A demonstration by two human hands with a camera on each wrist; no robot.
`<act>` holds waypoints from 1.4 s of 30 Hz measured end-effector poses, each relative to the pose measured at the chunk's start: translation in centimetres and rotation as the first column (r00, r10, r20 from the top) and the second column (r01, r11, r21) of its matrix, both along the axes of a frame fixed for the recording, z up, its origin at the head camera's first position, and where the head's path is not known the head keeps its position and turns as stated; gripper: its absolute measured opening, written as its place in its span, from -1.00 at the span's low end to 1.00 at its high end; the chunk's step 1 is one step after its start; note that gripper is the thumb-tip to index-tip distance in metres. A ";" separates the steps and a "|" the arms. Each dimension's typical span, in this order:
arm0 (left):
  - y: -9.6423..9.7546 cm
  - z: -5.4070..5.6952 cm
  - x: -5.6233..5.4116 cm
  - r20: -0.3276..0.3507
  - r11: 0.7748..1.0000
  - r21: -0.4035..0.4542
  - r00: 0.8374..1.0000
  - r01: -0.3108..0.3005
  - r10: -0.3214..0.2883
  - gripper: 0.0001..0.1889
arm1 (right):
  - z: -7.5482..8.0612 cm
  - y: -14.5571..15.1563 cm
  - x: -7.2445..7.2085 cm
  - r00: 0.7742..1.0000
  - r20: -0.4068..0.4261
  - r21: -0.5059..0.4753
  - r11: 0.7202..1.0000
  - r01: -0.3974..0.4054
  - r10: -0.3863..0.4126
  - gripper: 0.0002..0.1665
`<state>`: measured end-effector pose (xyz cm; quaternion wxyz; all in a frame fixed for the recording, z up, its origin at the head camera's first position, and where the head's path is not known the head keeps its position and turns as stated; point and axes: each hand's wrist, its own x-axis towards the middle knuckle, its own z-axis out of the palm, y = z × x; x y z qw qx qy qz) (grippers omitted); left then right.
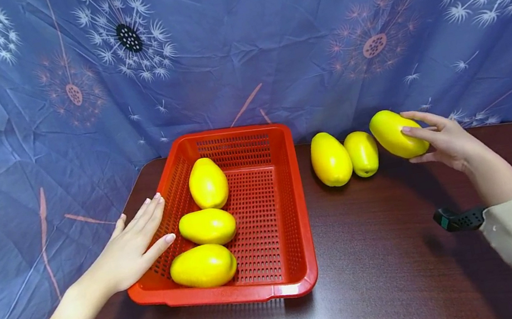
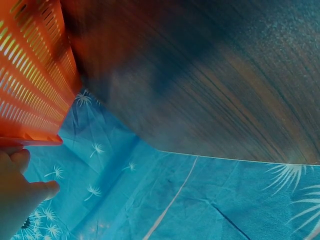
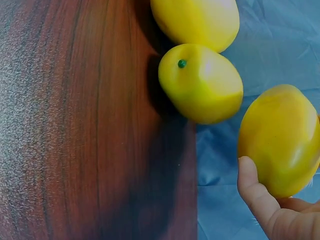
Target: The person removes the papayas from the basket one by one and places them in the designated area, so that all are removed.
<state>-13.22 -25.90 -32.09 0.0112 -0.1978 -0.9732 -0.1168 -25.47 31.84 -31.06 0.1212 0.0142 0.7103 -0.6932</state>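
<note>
One dark worktop (image 1: pixel 378 252) beneath basket (image 1: pixel 300 203), blue cloth (image 1: pixel 237 44) behind, three fruits (image 1: pixel 208 184) inside, two fruits (image 1: pixel 331 161) rightward, yellow fruit (image 1: pixel 392 132) farther right in right hand's grip (image 1: pixel 449 145), left hand (image 1: pixel 135 252) straight-fingered at left rim.

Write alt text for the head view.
A person's right hand holds a yellow fruit beside two others on a dark table; the left hand is at the left side of a red basket containing three more. Blue dandelion-print cloth hangs behind.

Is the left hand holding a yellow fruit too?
No, the left hand lies straight-fingered over the side of the red basket, while the right hand grips a yellow fruit.
</note>
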 end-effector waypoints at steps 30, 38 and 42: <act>0.0 -0.1 0.0 0.000 1.000 -0.005 1.000 0.000 0.000 -0.25 | -4.5 -0.8 -0.9 0.966 0.134 -0.054 0.971 0.232 -0.223 -0.09; 0.0 0.0 0.0 0.004 1.000 -0.009 1.000 -0.002 0.002 -0.25 | -4.7 -1.3 -1.3 0.959 0.165 0.007 0.972 0.234 -0.232 -0.06; 0.0 0.0 0.0 0.006 1.000 -0.010 1.000 -0.006 0.006 -0.25 | -4.6 -1.3 -1.5 0.966 0.166 0.035 0.980 0.196 -0.199 -0.05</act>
